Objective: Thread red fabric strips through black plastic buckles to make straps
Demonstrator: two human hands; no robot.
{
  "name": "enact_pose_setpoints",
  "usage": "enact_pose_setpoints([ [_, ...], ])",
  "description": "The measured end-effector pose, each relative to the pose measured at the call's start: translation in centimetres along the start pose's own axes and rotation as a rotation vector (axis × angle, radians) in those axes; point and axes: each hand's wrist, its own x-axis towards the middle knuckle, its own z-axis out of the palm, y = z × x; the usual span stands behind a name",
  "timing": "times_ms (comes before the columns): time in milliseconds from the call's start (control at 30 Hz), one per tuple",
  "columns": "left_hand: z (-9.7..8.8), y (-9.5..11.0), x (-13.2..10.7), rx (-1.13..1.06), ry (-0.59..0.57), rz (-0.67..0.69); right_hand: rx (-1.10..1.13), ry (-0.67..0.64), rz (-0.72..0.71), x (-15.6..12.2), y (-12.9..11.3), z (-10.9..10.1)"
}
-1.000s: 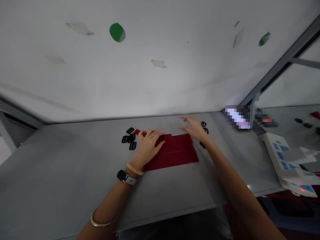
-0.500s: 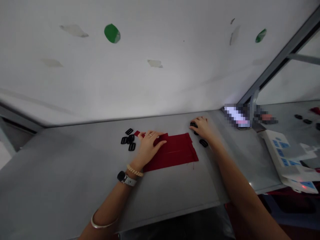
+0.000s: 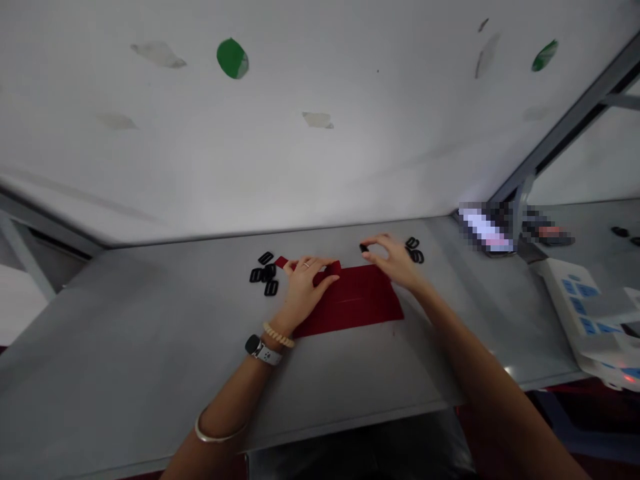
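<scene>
A red fabric piece (image 3: 360,297) lies flat on the grey table, partly under my left hand (image 3: 306,290). A narrow red strip (image 3: 333,268) runs along its far edge and beneath that hand, and its raised end sits between my left thumb and fingers. My right hand (image 3: 397,261) is above the table, just beyond the fabric's far right corner. Its thumb and fingers pinch a small black slider buckle (image 3: 364,248), seen mostly edge-on. More black buckles (image 3: 414,251) lie right of this hand, and a cluster of several black buckles (image 3: 269,272) lies left of my left hand.
A white wall (image 3: 250,167) rises at the table's back edge. A lit phone (image 3: 483,230), blurred, leans near the metal post at right. A white machine with blue labels (image 3: 575,313) stands on the right. The grey table (image 3: 165,347) extends leftward.
My right hand has lifted a black buckle from the right-hand group and moved left toward my left hand. The left hand's strip end now stands raised. The view has shifted slightly.
</scene>
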Motion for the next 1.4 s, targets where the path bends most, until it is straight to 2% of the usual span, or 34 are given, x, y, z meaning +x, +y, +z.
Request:
enact_pose_setpoints([
  [67,0.0,0.0,0.0,-0.001,0.008,-0.005,0.118,-0.044,-0.027,-0.6,-2.3,1.5],
  [133,0.1,0.0,0.0,0.001,0.022,-0.013,0.183,-0.021,-0.042,-1.2,-3.8,3.0],
  [267,0.1,0.0,-0.1,0.014,0.037,-0.02,0.244,0.031,-0.027,-1.9,-4.6,4.6],
  [433,0.2,0.1,-0.1,-0.001,0.043,-0.02,0.251,0.093,0.024,-2.0,-4.5,4.3],
  [633,0.1,0.2,-0.2,-0.014,0.011,-0.041,0.275,0.064,-0.028,-2.2,-4.8,4.9],
  [833,0.1,0.2,-0.2,-0.06,0.033,-0.035,0.481,0.023,0.113,-2.1,-4.7,4.6],
  [1067,-0.2,0.4,-0.1,-0.088,-0.024,-0.015,0.476,0.031,0.134,-1.9,-4.7,4.2],
  [1267,-0.4,0.8,0.0,-0.114,-0.023,-0.006,0.5,0.009,0.113,-2.0,-5.1,4.0],
  [1400,-0.4,0.3,0.0,-0.101,-0.096,-0.027,0.539,0.045,0.161,-1.9,-4.7,3.6],
])
